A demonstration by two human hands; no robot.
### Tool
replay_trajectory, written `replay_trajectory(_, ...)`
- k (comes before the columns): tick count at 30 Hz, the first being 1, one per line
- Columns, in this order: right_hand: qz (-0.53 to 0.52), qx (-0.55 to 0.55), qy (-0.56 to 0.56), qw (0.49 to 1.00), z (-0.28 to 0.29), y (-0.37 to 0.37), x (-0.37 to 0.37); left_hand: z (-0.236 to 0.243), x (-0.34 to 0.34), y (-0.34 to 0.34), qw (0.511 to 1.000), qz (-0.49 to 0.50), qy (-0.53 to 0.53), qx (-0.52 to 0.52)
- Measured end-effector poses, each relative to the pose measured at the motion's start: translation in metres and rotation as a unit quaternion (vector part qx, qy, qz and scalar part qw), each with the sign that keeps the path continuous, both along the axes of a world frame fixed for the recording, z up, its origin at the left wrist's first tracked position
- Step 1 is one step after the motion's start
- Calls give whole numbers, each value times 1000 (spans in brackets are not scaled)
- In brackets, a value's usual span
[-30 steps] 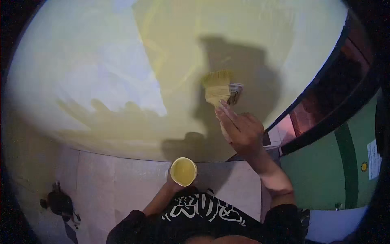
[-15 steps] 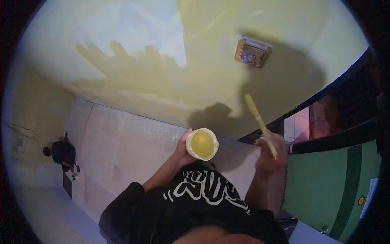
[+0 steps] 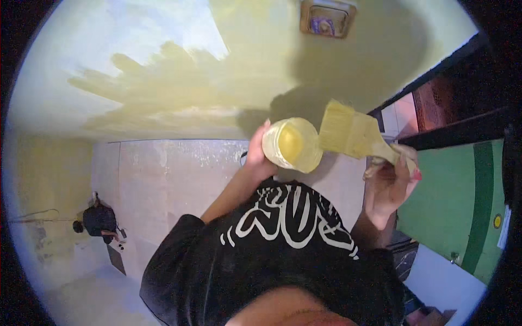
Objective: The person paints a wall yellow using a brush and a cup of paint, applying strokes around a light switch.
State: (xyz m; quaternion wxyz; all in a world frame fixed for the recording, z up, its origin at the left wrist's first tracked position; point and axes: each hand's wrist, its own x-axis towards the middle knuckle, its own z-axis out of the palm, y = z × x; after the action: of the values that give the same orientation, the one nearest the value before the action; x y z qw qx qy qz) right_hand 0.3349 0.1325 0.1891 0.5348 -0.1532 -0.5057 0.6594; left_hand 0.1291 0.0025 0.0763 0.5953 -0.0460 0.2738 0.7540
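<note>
Yellow paint covered much of the wall [image 3: 179, 92], in ragged strokes that ran out against a paler unpainted patch above them; the fisheye bent the wall's edges, and its upper reaches were lost at the dark rim. Below the wall lay a pale tiled floor [image 3: 163, 179], partly hidden by the person's black patterned shirt [image 3: 283, 233]. A green door [image 3: 462, 201] stood right of the shirt, cut off by the rim. Far left of the shirt, a small dark figure [image 3: 100, 220] crouched on the floor, too small to make out. A small box fitting [image 3: 328, 17] sat on the wall at the top, its detail blurred.

Just above the shirt, the left hand [image 3: 258, 155] had its grip closed around a small cup [image 3: 292, 145] tilted toward the camera, yellow paint showing inside; the fingers behind the cup were hidden. Right of the cup, the right hand [image 3: 389, 179] had its grip shut on the handle of a wide paintbrush [image 3: 353, 133], whose handle was mostly covered by the fingers. Its bristles, stained pale yellow, pointed up and left, their edge touching or overlapping the cup's rim; which one could not be told.
</note>
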Motion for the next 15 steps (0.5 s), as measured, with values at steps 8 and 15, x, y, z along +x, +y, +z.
replay_trajectory(8, 20, 134, -44, 990, 0, -9, 19, 6, 12, 10, 998, -37, 41, -22)
replay_trajectory(15, 15, 136, -152, 979, -23, 1, 49, -22, 35, 24, 1000, -26, 1, -9)
